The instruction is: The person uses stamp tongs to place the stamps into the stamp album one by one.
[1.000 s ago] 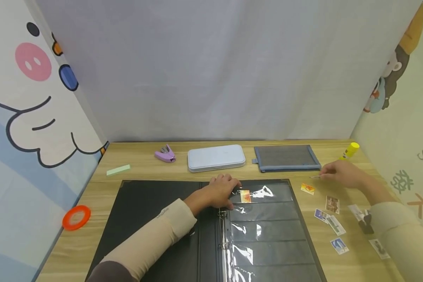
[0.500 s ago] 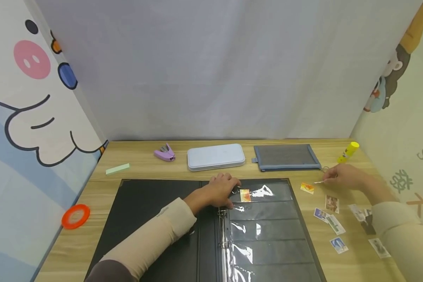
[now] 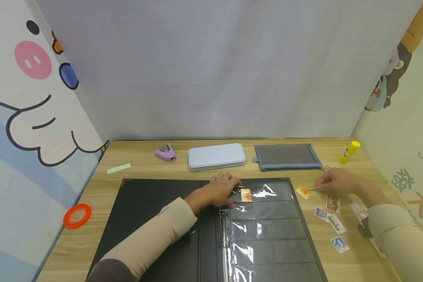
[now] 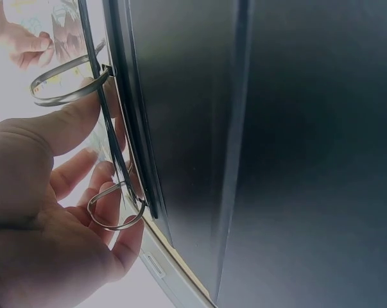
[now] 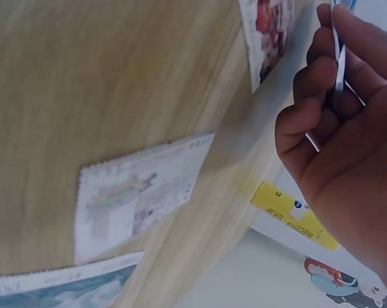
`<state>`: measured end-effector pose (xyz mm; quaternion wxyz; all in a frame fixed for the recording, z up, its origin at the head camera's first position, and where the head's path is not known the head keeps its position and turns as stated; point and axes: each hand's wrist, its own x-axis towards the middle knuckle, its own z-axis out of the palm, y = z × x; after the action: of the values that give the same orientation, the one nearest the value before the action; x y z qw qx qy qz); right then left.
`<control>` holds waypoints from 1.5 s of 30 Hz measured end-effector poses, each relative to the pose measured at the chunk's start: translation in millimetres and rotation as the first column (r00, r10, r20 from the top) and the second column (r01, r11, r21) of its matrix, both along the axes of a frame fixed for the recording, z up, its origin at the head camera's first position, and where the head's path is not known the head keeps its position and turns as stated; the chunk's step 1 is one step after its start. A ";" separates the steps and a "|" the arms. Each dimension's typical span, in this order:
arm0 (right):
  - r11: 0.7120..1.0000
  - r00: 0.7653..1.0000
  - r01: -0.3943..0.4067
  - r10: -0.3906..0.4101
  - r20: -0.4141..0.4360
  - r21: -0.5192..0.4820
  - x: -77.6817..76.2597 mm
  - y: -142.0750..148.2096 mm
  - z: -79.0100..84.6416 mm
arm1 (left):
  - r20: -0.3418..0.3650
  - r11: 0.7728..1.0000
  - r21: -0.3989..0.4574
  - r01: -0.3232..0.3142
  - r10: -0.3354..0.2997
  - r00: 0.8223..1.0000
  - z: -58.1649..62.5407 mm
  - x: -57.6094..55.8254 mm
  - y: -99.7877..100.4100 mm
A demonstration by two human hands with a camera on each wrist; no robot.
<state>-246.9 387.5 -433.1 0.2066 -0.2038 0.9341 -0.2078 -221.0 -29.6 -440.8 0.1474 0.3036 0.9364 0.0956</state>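
Note:
In the head view my right hand (image 3: 338,181) pinches slim metal tweezers (image 3: 313,188), also seen between thumb and fingers in the right wrist view (image 5: 339,70). Their tip meets the right edge of an orange-yellow stamp (image 3: 303,192) on the table, just right of the open black ring binder (image 3: 155,219). My left hand (image 3: 221,190) rests with spread fingers on the top of the clear pocket page (image 3: 268,229), beside the metal rings (image 4: 68,86). Another orange stamp (image 3: 246,195) sits in the top pocket.
More stamps, such as a blue one (image 3: 340,244) and a brown one (image 3: 333,203), lie right of the binder. Along the back are a purple stapler-like tool (image 3: 166,152), a pale case (image 3: 216,156), a mesh pouch (image 3: 288,156) and a yellow glue stick (image 3: 349,152). An orange ring (image 3: 77,216) lies left.
My right hand has come down and nearer with the tweezers, whose tip now reaches the orange-yellow stamp. That stamp has turned and shifted slightly left. My left hand has stayed in place.

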 end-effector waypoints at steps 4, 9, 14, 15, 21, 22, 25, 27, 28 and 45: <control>1.000 1.000 -0.004 0.005 0.009 -0.018 1.2 0.0 1.9 | -0.002 1.000 -0.001 0.004 -0.004 1.000 0.1 0.0 -0.1; 1.000 1.000 0.021 -0.021 0.001 0.003 2.7 0.8 6.2 | 0.000 1.000 -0.003 0.003 -0.003 1.000 0.9 0.6 0.1; 0.999 0.998 0.034 -0.034 -0.056 0.002 1.4 0.9 11.6 | 0.006 1.000 -0.006 0.000 0.000 1.000 1.1 0.8 0.0; 0.999 0.997 0.039 -0.039 -0.064 -0.003 0.6 0.3 12.8 | 0.008 1.000 -0.005 0.000 0.000 1.000 1.1 0.7 0.0; 0.998 0.996 0.033 -0.038 -0.081 -0.061 -6.4 -10.0 22.1 | 0.018 1.000 0.000 -0.012 0.012 1.000 1.8 1.4 -0.9; 0.997 0.996 0.031 -0.036 -0.076 -0.065 -7.2 -11.3 23.1 | 0.017 1.000 0.000 -0.013 0.013 1.000 1.9 1.5 -0.8; 0.999 0.998 0.021 -0.022 -0.057 -0.025 -8.4 -11.6 22.5 | 0.007 1.000 -0.001 -0.008 0.008 1.000 1.5 1.9 -0.3; 1.000 0.999 0.018 -0.018 -0.043 0.010 -8.7 -9.8 19.9 | 0.002 1.000 -0.005 -0.005 0.005 1.000 0.9 1.8 0.1; 0.999 0.999 0.017 -0.016 -0.036 0.027 -9.0 -8.4 18.2 | -0.001 1.000 -0.008 -0.005 0.005 1.000 0.3 1.4 0.3; 0.997 0.983 0.072 -0.069 0.168 -0.012 7.5 3.3 14.1 | 0.015 1.000 0.000 0.004 -0.004 1.000 -0.1 -0.4 -1.5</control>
<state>-239.4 390.8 -419.0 0.2750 -0.1543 0.9183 -0.2395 -221.4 -31.1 -440.9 0.1546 0.3047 0.9348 0.0973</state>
